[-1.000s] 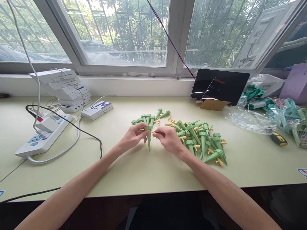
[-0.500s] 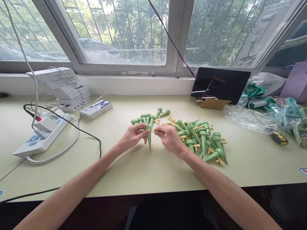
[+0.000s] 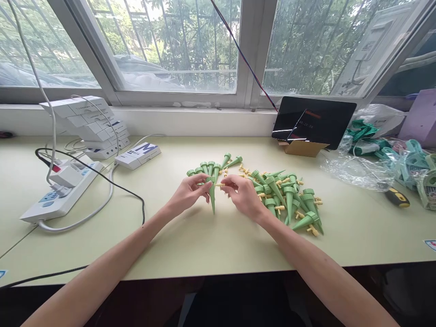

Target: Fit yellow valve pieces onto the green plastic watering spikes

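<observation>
My left hand [image 3: 192, 192] pinches a green plastic watering spike [image 3: 212, 196] by its capped top, and its tip points down above the table. Facing it from the right, my right hand [image 3: 242, 195] holds a small yellow valve [image 3: 220, 185] between thumb and fingertips. The valve's thin end is directed at the spike's cap, with a narrow gap between them. Beyond my left hand lie several green spikes [image 3: 216, 170] in a loose row. Past my right hand spreads a pile of green spikes [image 3: 289, 200], many with yellow valves on them.
Loose yellow valves [image 3: 243, 170] lie behind my right hand. A tablet [image 3: 313, 120] leans on a cardboard stand [image 3: 303, 148]. To the left are a power strip [image 3: 61, 195], cables and stacked white boxes [image 3: 91, 122]. Clear plastic wrap [image 3: 357, 170] and a yellow-black tool [image 3: 397, 198] sit right.
My right hand has drawn slightly to the right, so the yellow valve now stands a little apart from the spike's cap. The left hand stays nearly in place with the spike.
</observation>
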A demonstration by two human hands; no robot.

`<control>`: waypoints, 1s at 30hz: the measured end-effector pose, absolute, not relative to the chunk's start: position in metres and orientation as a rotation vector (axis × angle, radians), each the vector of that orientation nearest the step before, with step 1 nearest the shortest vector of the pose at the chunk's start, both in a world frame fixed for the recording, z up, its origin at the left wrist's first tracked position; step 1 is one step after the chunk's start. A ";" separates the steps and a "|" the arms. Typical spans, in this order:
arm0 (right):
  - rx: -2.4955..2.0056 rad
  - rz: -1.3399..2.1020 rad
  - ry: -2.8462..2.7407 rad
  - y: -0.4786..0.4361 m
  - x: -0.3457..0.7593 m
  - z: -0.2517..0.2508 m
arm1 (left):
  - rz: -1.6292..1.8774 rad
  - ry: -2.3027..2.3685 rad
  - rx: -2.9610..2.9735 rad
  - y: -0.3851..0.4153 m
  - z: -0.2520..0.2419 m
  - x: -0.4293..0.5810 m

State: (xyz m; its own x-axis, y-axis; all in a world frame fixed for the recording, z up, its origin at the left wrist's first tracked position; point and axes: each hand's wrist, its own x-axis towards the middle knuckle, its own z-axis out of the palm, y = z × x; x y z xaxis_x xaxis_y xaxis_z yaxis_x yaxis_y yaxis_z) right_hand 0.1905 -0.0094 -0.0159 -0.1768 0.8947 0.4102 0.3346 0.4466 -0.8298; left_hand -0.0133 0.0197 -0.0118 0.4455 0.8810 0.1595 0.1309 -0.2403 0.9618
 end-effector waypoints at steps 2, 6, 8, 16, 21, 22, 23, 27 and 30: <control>-1.063 0.728 -1.737 -0.009 0.191 -0.016 | 0.910 0.894 1.664 0.020 -0.013 -0.013; -1.050 0.740 -1.748 -0.008 0.191 -0.016 | 0.906 0.875 1.650 0.019 -0.012 -0.011; -1.040 0.744 -1.753 -0.007 0.191 -0.016 | 0.907 0.853 1.643 0.018 -0.010 -0.010; -1.027 0.703 -1.802 -0.007 0.193 -0.016 | 0.911 0.826 1.654 0.017 -0.010 -0.008; -1.041 0.708 -1.830 -0.007 0.194 -0.016 | 0.926 0.818 1.652 0.018 -0.013 -0.009; -1.044 0.707 -1.835 -0.007 0.194 -0.016 | 0.927 0.817 1.653 0.018 -0.013 -0.009; -1.047 0.704 -1.842 -0.007 0.194 -0.016 | 0.927 0.819 1.655 0.018 -0.013 -0.009; -1.057 0.687 -1.868 -0.006 0.195 -0.016 | 0.916 0.822 1.653 0.018 -0.013 -0.009; -1.071 0.680 -1.876 -0.006 0.195 -0.017 | 0.918 0.819 1.643 0.017 -0.011 -0.008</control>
